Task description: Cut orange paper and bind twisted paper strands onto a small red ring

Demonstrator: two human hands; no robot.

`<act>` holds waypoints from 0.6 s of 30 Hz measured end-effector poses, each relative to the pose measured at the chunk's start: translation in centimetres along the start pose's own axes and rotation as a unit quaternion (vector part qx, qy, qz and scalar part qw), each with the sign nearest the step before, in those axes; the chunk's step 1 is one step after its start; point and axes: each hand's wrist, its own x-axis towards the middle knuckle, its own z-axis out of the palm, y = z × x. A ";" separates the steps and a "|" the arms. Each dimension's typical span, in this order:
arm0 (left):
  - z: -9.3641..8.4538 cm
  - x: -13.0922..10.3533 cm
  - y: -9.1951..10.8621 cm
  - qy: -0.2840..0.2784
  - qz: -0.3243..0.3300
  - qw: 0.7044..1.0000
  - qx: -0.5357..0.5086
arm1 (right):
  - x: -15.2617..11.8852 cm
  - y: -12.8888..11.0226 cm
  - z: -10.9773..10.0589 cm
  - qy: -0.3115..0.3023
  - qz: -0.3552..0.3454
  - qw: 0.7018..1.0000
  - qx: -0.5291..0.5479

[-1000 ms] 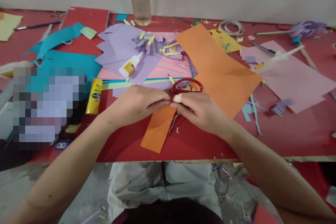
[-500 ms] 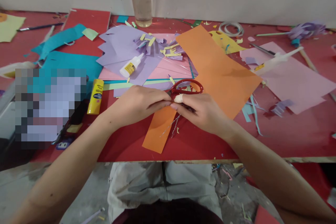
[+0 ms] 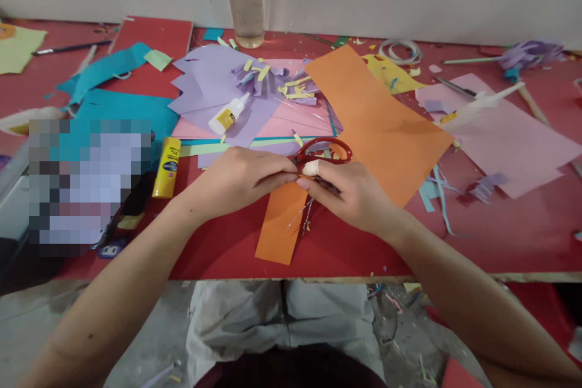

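Observation:
My left hand (image 3: 245, 179) is closed, its thumb and fingers pinching the upper end of an orange paper strip (image 3: 279, 224) that hangs toward the table's front edge. My right hand (image 3: 352, 194) pinches at the same end, fingertips almost touching the left ones; one finger has a white wrapping (image 3: 311, 168). The pinched edge is mostly covered by the fingers. Below the right fingers trail thin twisted silvery strands (image 3: 307, 213); where they begin is hidden. Just behind the hands are red-handled scissors (image 3: 349, 150), their blades largely out of sight.
A large orange sheet (image 3: 382, 127) lies right of the scissors. A yellow glue stick (image 3: 167, 168) and a small glue bottle (image 3: 228, 115) are to the left and behind. A bottle of liquid (image 3: 248, 12) stands by the wall. A blurred-out device (image 3: 91, 188) sits at left.
The lower end of the orange strip has swung slightly to the right, and the silvery strands have shifted a little. Both hands stay nearly in place.

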 end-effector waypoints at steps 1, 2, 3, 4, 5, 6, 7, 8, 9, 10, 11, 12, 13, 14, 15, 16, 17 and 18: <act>0.0 0.0 0.0 0.002 -0.001 1.000 -0.001 | 0.0 0.0 0.0 0.001 -0.001 1.000 -0.002; 0.0 0.0 0.0 0.004 -0.002 1.000 -0.002 | 0.0 0.0 0.1 0.001 -0.002 1.000 -0.004; 0.0 0.0 0.0 0.006 -0.005 1.000 -0.002 | 0.0 0.0 0.1 -0.001 -0.001 1.000 -0.006; 0.0 0.0 0.0 0.006 -0.006 1.000 -0.001 | 0.0 0.1 0.1 -0.002 0.000 1.000 -0.009; 0.0 0.0 0.1 0.006 -0.008 1.000 0.000 | 0.0 0.1 0.2 -0.003 0.001 1.000 -0.012; 0.0 0.0 0.1 0.005 -0.010 1.000 0.001 | 0.0 0.1 0.2 -0.004 0.003 1.000 -0.015; 0.0 0.0 0.1 0.004 -0.010 1.000 0.001 | 0.0 0.1 0.2 -0.004 0.004 1.000 -0.019; 0.0 0.0 0.1 0.003 -0.009 1.000 0.001 | 0.0 0.1 0.2 -0.004 0.004 1.000 -0.022; 0.0 0.0 0.1 0.002 -0.009 1.000 0.000 | 0.0 0.1 0.2 -0.003 0.004 1.000 -0.025; -0.1 0.0 0.1 0.002 -0.009 1.000 0.000 | -0.1 0.1 0.1 -0.002 0.003 1.000 -0.025; -0.1 0.0 0.1 0.004 -0.008 1.000 0.001 | -0.1 0.0 0.1 -0.001 0.006 1.000 -0.022; -0.1 0.0 0.1 0.008 -0.007 1.000 0.003 | -0.1 0.0 0.1 -0.001 0.010 1.000 -0.014; -0.1 0.0 0.1 0.012 -0.005 1.000 0.007 | -0.1 -0.1 0.0 -0.001 0.018 1.000 -0.003; -0.1 0.0 0.0 0.017 -0.001 1.000 0.010 | 0.0 -0.2 0.0 -0.002 0.028 1.000 0.009; -0.1 0.0 0.0 0.023 0.003 1.000 0.014 | 0.0 -0.2 -0.1 -0.003 0.036 0.999 0.021; -0.1 0.0 0.0 0.026 0.007 0.999 0.017 | 0.1 -0.3 -0.1 -0.004 0.044 0.999 0.030; -0.1 0.0 0.0 0.028 0.010 0.999 0.019 | 0.1 -0.4 -0.1 -0.006 0.050 0.998 0.035; -0.1 0.0 0.0 0.029 0.011 0.999 0.020 | 0.1 -0.4 -0.2 -0.010 0.055 0.998 0.037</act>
